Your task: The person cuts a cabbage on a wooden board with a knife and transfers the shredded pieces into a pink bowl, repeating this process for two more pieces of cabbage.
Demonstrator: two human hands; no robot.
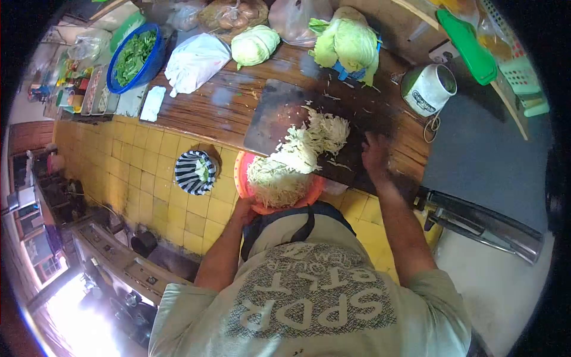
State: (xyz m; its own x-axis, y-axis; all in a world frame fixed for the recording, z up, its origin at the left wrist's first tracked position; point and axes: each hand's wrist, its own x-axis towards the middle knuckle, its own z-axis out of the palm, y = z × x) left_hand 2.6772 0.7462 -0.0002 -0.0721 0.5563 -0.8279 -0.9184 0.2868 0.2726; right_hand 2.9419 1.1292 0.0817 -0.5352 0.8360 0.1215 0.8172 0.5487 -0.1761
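Shredded cabbage (315, 138) lies on a dark cutting board (269, 119) and hangs over the table edge into an orange-red basin (239, 174). The basin sits against my waist, partly filled with shreds. My left hand (245, 211) is at the basin's lower left rim; its fingers are closed on the rim, partly hidden. On the right, my right hand (376, 156) is beside the shreds at the board's right side, with its fingers apart and nothing in them.
Behind the board are a whole cabbage (256, 46), a larger cabbage (351, 47), a white bag (198, 62) and a blue basin (156, 59) of greens. A white appliance (428, 89) stands right. A striped bin (195, 172) is on the floor.
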